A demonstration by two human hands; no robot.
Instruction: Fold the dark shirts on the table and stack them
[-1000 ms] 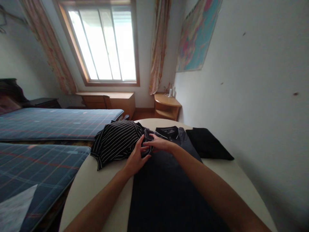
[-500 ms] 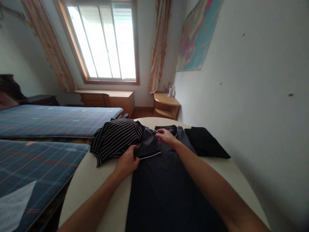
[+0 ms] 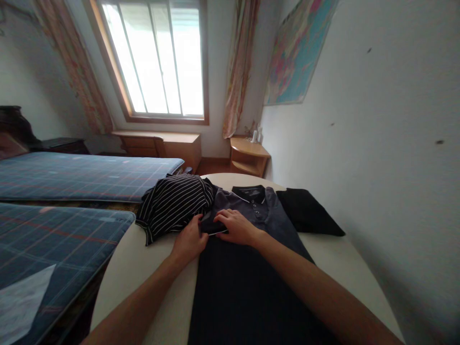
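Note:
A dark grey polo shirt [image 3: 247, 273] lies along the round table, its collar and button placket at the far end. The left sleeve, with a white-edged cuff, is folded inward over the body. My left hand [image 3: 189, 238] pinches the sleeve at its outer left corner. My right hand [image 3: 237, 227] has its fingers bent over the same sleeve and its thumb at the white cuff edge, gripping the cloth. A black and white striped garment [image 3: 176, 201] is heaped just beyond my left hand. To the shirt's right lies a folded black garment [image 3: 309, 212].
The cream round table [image 3: 143, 287] bears all the clothes. Two plaid mattresses [image 3: 82, 177] stand at the left, with a paper sheet [image 3: 27, 306] on the nearer one. A wooden desk [image 3: 179, 139] and corner shelf [image 3: 247, 147] stand at the back; a white wall [image 3: 395, 191] rises at the right.
My right hand has moved down and left from near the collar to the sleeve's cuff, uncovering collar and buttons. My left hand keeps its hold at the sleeve corner.

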